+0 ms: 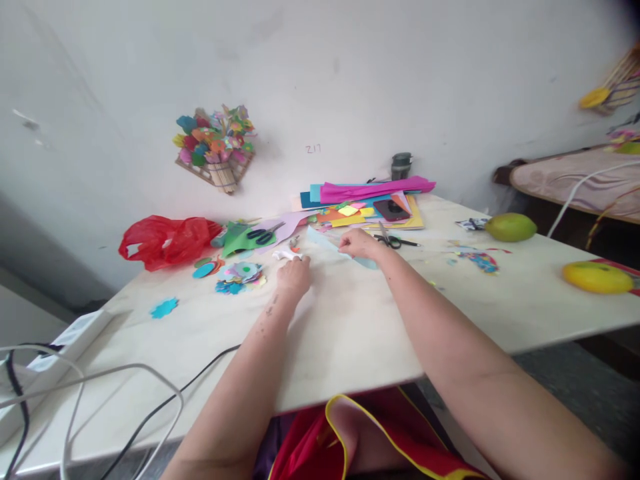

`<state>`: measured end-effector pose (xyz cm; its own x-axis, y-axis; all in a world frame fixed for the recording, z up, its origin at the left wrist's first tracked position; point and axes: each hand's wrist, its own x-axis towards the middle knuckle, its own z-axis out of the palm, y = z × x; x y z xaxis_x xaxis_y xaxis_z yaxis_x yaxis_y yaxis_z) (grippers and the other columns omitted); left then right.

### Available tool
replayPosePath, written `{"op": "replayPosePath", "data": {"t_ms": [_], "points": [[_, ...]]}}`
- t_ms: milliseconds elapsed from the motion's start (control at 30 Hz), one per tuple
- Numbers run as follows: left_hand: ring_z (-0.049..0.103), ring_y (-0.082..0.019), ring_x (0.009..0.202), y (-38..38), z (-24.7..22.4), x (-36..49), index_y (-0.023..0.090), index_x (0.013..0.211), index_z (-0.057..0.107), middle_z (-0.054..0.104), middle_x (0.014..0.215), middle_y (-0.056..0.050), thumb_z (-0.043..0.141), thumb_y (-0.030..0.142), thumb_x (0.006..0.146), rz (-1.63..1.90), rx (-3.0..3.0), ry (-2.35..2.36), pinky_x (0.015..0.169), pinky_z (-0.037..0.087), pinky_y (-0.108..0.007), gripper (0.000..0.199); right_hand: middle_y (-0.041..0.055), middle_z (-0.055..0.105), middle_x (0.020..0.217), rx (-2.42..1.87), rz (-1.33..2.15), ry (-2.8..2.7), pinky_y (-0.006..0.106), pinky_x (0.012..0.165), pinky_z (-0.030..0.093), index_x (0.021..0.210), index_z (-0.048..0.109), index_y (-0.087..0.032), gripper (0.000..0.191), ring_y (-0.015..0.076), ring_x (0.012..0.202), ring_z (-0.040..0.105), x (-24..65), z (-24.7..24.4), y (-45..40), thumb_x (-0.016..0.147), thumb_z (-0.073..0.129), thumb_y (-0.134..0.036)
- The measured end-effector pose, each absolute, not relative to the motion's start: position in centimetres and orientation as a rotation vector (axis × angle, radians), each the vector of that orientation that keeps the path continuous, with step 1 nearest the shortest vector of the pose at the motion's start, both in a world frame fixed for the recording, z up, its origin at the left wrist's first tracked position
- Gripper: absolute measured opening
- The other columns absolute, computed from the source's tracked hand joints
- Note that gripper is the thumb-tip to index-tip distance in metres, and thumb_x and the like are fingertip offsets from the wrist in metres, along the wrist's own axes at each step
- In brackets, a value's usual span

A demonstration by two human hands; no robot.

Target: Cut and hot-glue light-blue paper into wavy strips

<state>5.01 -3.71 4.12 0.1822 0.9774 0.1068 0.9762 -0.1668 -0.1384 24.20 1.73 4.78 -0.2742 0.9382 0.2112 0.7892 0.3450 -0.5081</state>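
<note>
My right hand (359,244) is closed in a pinch on a pale blue strip of paper (323,240), which slants across the table and passes beneath the fingers. My left hand (294,277) is low over the tabletop, its fingers curled at a small white tool (286,255) that looks like a glue gun; blur hides its details. Left of that hand is a pile of paper flowers (240,275). A lone blue paper flower (164,308) lies farther left. Scissors with black handles (390,240) lie just beyond my right hand, beside a black pen (411,243).
A red plastic bag (167,241) and another pair of scissors (265,233) are at the back left. Coloured sheets (377,191) and a phone (392,210) lie against the wall. Mangoes (511,227) sit right. Cables (145,367) cross the left front, by a power strip (75,343).
</note>
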Motion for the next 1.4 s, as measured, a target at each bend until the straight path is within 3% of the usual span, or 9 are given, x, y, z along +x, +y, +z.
{"op": "replayPosePath", "data": {"t_ms": [267,533,667,767,833,933,1033,1267,1400], "points": [[0.059,-0.027,0.096,-4.0,4.6,5.2,0.018,0.111,0.055,0.059,0.105,-0.014,0.042,0.008,0.077,0.018,-2.288,-1.900,0.075,0.048,-0.038,0.038,0.0022,0.065,0.065,-1.498,0.557,-2.204,0.018,0.050,0.042,0.074,0.068,-0.012,0.014,0.0109,0.052,0.058,24.1,4.4,1.8,0.068,0.058,-0.017],[0.058,-0.030,0.098,-3.6,5.1,3.4,0.017,0.119,0.050,0.062,0.103,-0.016,0.047,0.012,0.073,0.082,-2.262,-2.001,0.077,0.046,-0.042,0.046,0.0002,0.062,0.056,-1.458,0.800,-2.340,0.017,0.049,0.041,0.072,0.067,-0.012,0.011,0.0100,0.051,0.056,23.8,4.4,1.5,0.065,0.060,-0.015],[0.055,-0.029,0.102,-3.3,5.3,2.8,0.021,0.117,0.052,0.060,0.109,-0.013,0.048,0.023,0.074,-0.158,-2.164,-2.124,0.079,0.046,-0.041,0.043,-0.0015,0.058,0.051,-1.488,0.896,-2.370,0.016,0.047,0.040,0.074,0.065,-0.012,0.011,0.0085,0.048,0.053,23.9,4.1,1.7,0.066,0.060,-0.016],[0.046,-0.028,0.114,-2.6,5.7,1.2,0.023,0.110,0.056,0.058,0.115,-0.010,0.045,0.021,0.074,-0.397,-1.918,-2.137,0.082,0.045,-0.039,0.037,-0.0012,0.058,0.051,-1.519,0.907,-2.373,0.016,0.047,0.040,0.076,0.065,-0.012,0.011,0.0086,0.048,0.053,23.8,4.2,1.6,0.067,0.059,-0.016],[0.041,-0.029,0.119,-1.9,5.9,-0.7,0.023,0.110,0.056,0.056,0.118,-0.009,0.049,0.019,0.070,-0.379,-1.870,-2.130,0.090,0.040,-0.042,0.041,-0.0009,0.058,0.052,-1.544,0.898,-2.376,0.017,0.048,0.041,0.076,0.065,-0.012,0.011,0.0091,0.049,0.054,23.7,4.3,1.4,0.067,0.059,-0.016],[0.028,-0.032,0.129,-0.7,5.8,-4.4,0.024,0.118,0.052,0.050,0.129,-0.008,0.054,0.020,0.066,-0.185,-1.934,-2.172,0.102,0.021,-0.056,0.052,-0.0007,0.058,0.053,-1.566,0.896,-2.364,0.017,0.048,0.041,0.077,0.064,-0.012,0.011,0.0094,0.051,0.054,23.5,4.5,1.1,0.068,0.059,-0.016],[0.020,-0.033,0.132,0.2,5.4,-7.4,0.028,0.121,0.050,0.048,0.132,-0.006,0.058,0.033,0.067,-0.100,-2.073,-2.031,0.103,0.006,-0.061,0.054,-0.0008,0.058,0.054,-1.569,0.887,-2.350,0.017,0.047,0.041,0.076,0.063,-0.012,0.010,0.0089,0.050,0.054,23.4,4.5,1.0,0.069,0.058,-0.015],[0.032,-0.029,0.128,0.5,3.1,-8.0,0.023,0.117,0.054,0.055,0.124,-0.007,0.047,0.049,0.074,-0.029,-2.192,-1.962,0.104,-0.004,-0.057,0.051,-0.0005,0.058,0.056,-1.563,0.897,-2.327,0.017,0.048,0.042,0.076,0.062,-0.012,0.010,0.0097,0.053,0.054,23.2,4.4,0.8,0.069,0.056,-0.014],[0.043,-0.024,0.120,0.3,2.0,-7.9,0.017,0.122,0.048,0.055,0.123,-0.012,0.040,0.040,0.078,-0.126,-2.152,-1.931,0.107,-0.004,-0.051,0.051,-0.0008,0.058,0.054,-1.591,0.872,-2.332,0.018,0.049,0.042,0.078,0.063,-0.012,0.011,0.0099,0.053,0.055,23.1,4.1,1.0,0.069,0.056,-0.015]]}}
